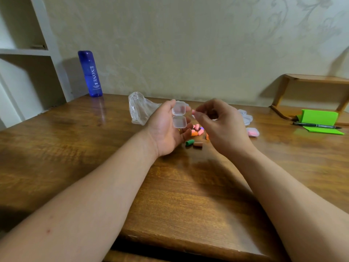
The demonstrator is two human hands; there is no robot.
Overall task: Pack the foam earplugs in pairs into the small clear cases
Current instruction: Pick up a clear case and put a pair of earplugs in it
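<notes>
One case looks done: the closed case (252, 132) with pink plugs inside sits on the table (75, 148), just right of the right hand. Everything else is pending.

State now:
- left hand (164, 129): palm up, fingers curled round the open case (179, 115), holding it above the table. Lid is flipped up and both halves look empty.
- right hand (219, 123): thumb and fingertip pinch a pink earplug (193, 111) just beside the lid edge, not yet in the tray. Only the tip shows, so I can't tell whether a second plug is in that hand.
- loose earplugs (196, 130): small heap on the table below and between the hands, with pink, orange and one purple. A green earplug (189, 142) and a brown earplug (198, 144) lie just in front of it.
- spare cases (245, 117): behind the right hand and partly hidden. Count is unclear, and they look empty.
- plastic bag (140, 108): behind the left hand, crumpled, nothing visible inside.

My read is that this is early in the job, about to load the second case. What's left is to seat this plug, add its mate, snap the lid, then repeat through the heap. The heap looks like several more pairs. Colours are mixed, so matching pairs may take some sorting.
</notes>
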